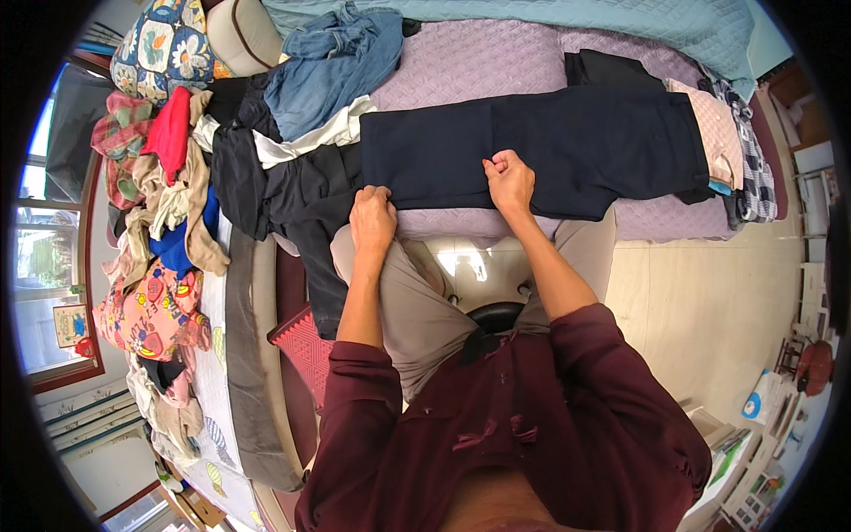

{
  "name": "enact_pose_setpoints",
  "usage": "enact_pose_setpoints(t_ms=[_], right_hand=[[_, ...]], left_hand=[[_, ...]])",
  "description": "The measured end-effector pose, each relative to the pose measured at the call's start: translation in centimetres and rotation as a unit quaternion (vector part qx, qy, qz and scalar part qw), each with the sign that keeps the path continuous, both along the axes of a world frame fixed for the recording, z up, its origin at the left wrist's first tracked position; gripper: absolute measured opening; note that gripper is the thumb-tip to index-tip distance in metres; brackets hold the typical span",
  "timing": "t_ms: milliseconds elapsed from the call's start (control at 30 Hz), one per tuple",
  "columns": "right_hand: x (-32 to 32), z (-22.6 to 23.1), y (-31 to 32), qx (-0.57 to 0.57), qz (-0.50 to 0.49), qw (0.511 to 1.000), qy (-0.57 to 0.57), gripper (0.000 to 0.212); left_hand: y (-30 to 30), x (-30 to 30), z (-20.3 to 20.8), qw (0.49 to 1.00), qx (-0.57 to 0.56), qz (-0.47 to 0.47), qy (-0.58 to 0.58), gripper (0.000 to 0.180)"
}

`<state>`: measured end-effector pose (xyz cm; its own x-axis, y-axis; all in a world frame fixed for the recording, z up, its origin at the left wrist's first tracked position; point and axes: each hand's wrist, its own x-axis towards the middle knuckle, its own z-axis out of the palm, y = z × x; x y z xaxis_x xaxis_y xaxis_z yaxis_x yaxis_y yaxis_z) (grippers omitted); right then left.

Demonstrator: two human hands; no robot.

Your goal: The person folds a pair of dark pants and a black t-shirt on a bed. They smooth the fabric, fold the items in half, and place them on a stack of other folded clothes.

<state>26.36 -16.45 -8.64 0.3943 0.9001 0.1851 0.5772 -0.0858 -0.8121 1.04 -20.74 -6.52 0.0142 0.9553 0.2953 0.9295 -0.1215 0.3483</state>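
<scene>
Dark navy trousers (585, 142) lie flat, legs together, across a quilted lilac cover, with the waist at the right and the hems at the left. My left hand (373, 215) is closed on the near corner of the hems, fingers curled over the cloth. Farther right, my right hand (511, 182) is closed too, pinching the upper layer along the legs; a crease runs through the cloth just beside it. The fingertips of both hands are partly hidden.
Folded clothes, among them a pink garment (709, 124) and a checked one (756, 173), lie beyond the waist. Blue denim (332, 66) and black clothes (306, 191) are heaped at the left. More mixed clothes (182, 213) cover the far left. A red woven basket (306, 350) stands below.
</scene>
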Motion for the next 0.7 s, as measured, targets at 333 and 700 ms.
enact_pose_setpoints(t_ms=[333, 700], right_hand=[[0.7, -2.3, -1.4, -0.066, -0.003, 0.995, 0.068, 0.019], [0.8, -2.5, -2.4, -0.091, -0.001, 0.993, 0.078, 0.016]], left_hand=[[0.2, 0.3, 0.3, 1.000, 0.007, 0.000, 0.011, 0.014], [0.0, 0.2, 0.4, 0.999, -0.022, 0.015, 0.031, 0.014]])
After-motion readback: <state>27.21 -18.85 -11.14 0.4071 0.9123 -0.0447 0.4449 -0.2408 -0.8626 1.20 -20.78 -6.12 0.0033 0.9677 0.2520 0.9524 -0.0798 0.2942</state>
